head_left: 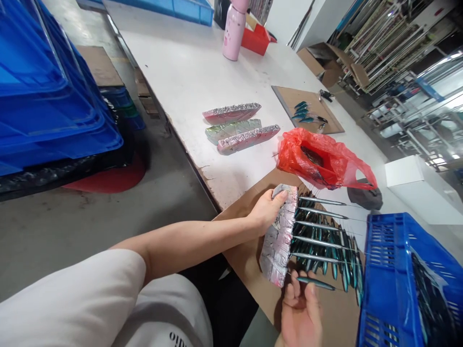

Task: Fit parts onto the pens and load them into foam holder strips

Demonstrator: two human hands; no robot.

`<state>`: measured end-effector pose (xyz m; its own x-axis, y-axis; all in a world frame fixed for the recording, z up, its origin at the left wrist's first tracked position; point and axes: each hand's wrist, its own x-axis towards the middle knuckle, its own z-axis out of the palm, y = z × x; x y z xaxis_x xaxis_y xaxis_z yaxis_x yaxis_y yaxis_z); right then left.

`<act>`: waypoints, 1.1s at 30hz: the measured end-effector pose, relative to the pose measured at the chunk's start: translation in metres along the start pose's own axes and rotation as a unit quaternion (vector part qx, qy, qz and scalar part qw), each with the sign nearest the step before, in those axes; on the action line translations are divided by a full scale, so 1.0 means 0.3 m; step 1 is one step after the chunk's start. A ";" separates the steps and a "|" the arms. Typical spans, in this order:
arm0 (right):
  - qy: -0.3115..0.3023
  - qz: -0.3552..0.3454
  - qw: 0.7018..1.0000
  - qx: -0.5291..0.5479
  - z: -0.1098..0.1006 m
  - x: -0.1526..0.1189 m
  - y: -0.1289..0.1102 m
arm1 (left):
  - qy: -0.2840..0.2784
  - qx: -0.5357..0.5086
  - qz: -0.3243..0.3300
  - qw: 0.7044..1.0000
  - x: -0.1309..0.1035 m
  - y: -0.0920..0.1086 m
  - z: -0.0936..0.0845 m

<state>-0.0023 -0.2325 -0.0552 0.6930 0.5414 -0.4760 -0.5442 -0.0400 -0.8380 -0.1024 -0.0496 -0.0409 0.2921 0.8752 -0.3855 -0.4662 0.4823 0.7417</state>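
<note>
My left hand [269, 209] grips the upper end of a foil-wrapped block [277, 250], thumb on top and fingers behind. Several slim silvery fishing lures stick out of the block's right side in a row, with thin wires at their tips. Close to the block's lower end, my right hand [302, 306] has its fingertips and thumb on a teal fishing lure [316, 283], whose inner wire points at the block. A pile of dark teal lures [340, 260] lies beneath the block on a brown cardboard sheet [249, 270].
Three more wrapped blocks [248, 140] lie on the white table [173, 72]. Beyond the pile sits a red plastic bag [325, 159]; a blue crate [387, 279] stands at right. Farther back are a board [333, 123] with several lures and a pink bottle [234, 33]. Blue bins [54, 111] are stacked left.
</note>
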 end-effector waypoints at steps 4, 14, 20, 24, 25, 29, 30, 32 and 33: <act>0.002 0.003 1.000 0.001 0.003 -0.003 -0.003 | 0.001 0.013 0.002 1.000 0.001 0.001 -0.001; 0.007 0.001 1.000 -0.005 0.000 0.002 0.001 | -0.001 0.022 0.007 1.000 0.001 -0.002 -0.003; 0.005 -0.027 1.000 -0.013 0.015 -0.009 0.002 | 0.003 0.017 0.006 1.000 0.000 -0.003 -0.004; 0.004 -0.083 0.996 -0.029 0.027 -0.024 0.015 | -0.001 0.012 0.007 1.000 0.005 -0.013 -0.005; 0.000 -0.112 0.993 -0.038 0.030 -0.029 0.019 | -0.002 0.017 0.011 1.000 0.006 -0.016 -0.006; 0.001 -0.195 0.979 -0.066 0.038 -0.052 0.028 | -0.008 0.045 0.026 0.999 0.007 -0.019 -0.009; 0.003 -0.187 0.980 -0.062 0.039 -0.054 0.027 | -0.007 0.048 0.025 0.998 0.007 -0.018 -0.009; 0.003 -0.145 0.988 -0.045 0.037 -0.050 0.022 | -0.002 0.049 0.021 0.999 0.007 -0.014 -0.009; 0.003 -0.121 0.992 -0.037 0.035 -0.045 0.019 | -0.001 0.047 0.019 0.999 0.006 -0.012 -0.008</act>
<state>-0.0197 -0.2312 -0.0508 0.8017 0.5380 -0.2604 -0.3256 0.0279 -0.9451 -0.1022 -0.0496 -0.0457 0.2764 0.8931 -0.3550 -0.3972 0.4425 0.8040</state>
